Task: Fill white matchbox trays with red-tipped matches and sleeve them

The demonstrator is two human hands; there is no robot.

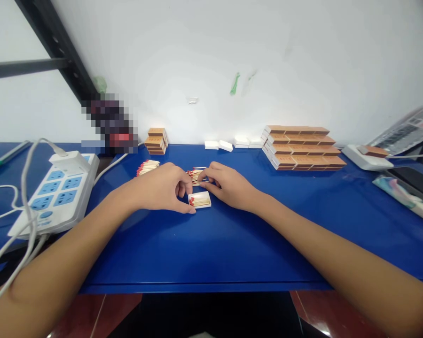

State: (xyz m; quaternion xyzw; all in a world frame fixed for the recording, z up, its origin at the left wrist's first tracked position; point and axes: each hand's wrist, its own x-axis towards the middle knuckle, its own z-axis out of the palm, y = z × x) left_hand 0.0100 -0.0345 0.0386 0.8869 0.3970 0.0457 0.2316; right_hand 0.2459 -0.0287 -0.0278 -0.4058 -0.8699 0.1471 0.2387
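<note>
A white matchbox tray (pixel 209 199) with red-tipped matches lying in it rests on the blue tabletop. My left hand (pixel 162 188) curves round the tray's left end, thumb at the near corner and fingers at the far one. Just behind the tray lies a small pile of matches (pixel 194 175). My right hand (pixel 232 185) reaches into that pile from the right, thumb and fingertips closed on matches at its edge. A second heap of matches (pixel 148 166), heads to the left, is partly hidden behind my left hand.
Brown matchboxes stand in a small stack (pixel 157 141) and a stepped stack (pixel 299 148) by the wall. Between them lie several white trays (pixel 225 146). A white power strip (pixel 88 173) with cables is on the left, a dark phone (pixel 414 185) on the right.
</note>
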